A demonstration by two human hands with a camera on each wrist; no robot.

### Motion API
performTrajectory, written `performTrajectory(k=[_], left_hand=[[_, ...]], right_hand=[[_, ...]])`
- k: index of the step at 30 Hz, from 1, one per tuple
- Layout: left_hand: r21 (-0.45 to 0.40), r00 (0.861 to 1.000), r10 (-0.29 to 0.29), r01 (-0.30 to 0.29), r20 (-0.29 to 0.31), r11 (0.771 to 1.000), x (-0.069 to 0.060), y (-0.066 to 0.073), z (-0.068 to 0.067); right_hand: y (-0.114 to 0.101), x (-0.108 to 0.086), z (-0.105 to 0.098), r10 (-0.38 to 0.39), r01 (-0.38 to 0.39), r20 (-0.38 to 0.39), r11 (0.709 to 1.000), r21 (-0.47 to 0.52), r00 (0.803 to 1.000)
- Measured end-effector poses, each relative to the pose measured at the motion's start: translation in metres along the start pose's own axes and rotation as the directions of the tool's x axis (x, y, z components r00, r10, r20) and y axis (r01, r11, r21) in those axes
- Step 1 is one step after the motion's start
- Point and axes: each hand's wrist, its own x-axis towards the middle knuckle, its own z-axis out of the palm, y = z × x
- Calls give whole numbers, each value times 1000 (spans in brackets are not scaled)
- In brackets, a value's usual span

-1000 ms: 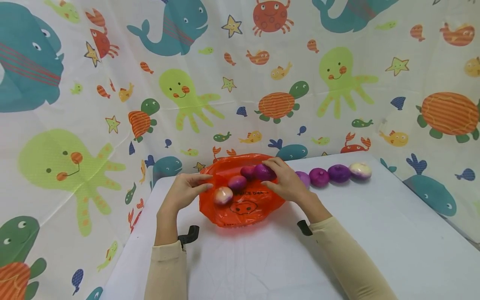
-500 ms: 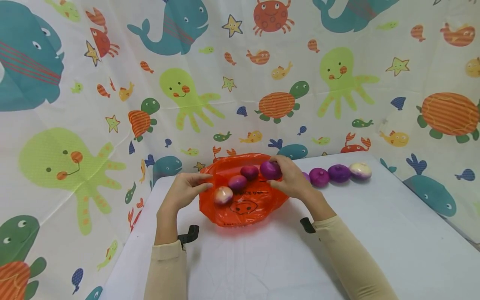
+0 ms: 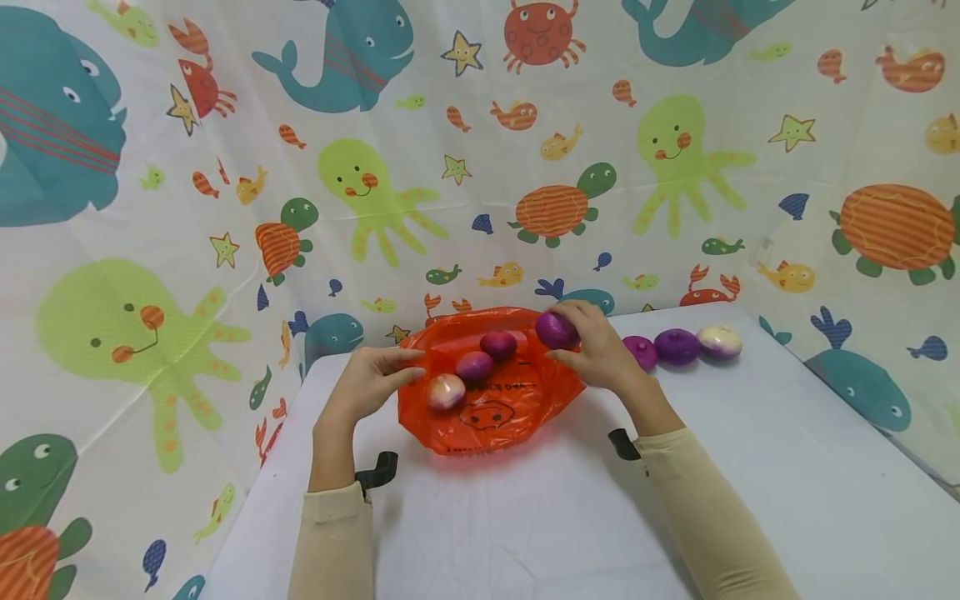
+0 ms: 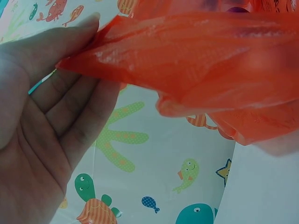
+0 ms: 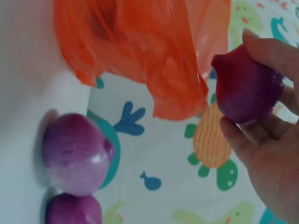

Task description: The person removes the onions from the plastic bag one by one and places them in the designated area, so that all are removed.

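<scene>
A red plastic bag (image 3: 517,417) lies on the white table with its mouth open. On it, in the head view, rest a pale onion (image 3: 446,392), a pink-purple onion (image 3: 475,366) and a dark red onion (image 3: 498,344). My left hand (image 3: 367,383) pinches the bag's left edge; the left wrist view shows thumb and fingers (image 4: 70,88) around the red film (image 4: 187,60). A purple onion (image 3: 557,330) is gripped in my right hand (image 3: 600,350), at the bag's right edge. The right wrist view shows that onion (image 5: 247,86) raised beside the bag (image 5: 149,46).
Right of the bag, a row holds a magenta onion (image 3: 641,353), a dark purple onion (image 3: 677,347) and a cream onion (image 3: 720,342). A lighter purple onion (image 5: 77,154) shows in the right wrist view. A sea-animal curtain (image 3: 450,208) hangs behind the table (image 3: 480,533).
My right hand has moved right with the purple onion, away from the dark red one, and now covers the lighter onion in the head view. My left hand has stayed in place.
</scene>
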Motion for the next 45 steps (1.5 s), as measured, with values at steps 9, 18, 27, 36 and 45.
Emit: performTrajectory(k=[9, 18, 27, 36, 45], left_hand=[[-2, 1000, -12, 12, -6, 1000, 0, 2, -1], [0, 1000, -15, 15, -6, 1000, 1, 1, -1], [1, 1000, -17, 17, -6, 1000, 1, 1, 0], [-1, 1000, -17, 17, -5, 1000, 1, 0, 0], [-1, 1000, -17, 17, -4, 1000, 0, 0, 1]], right_hand=[[17, -1, -20, 18, -18, -68, 1000, 11, 998], [30, -8, -40, 178, -178, -23, 984, -6, 984], [46, -15, -59, 245, -246, -19, 969, -31, 969], [58, -21, -70, 302, -302, -2, 953, -37, 953], [81, -37, -91, 378, -380, -29, 923, -60, 925]])
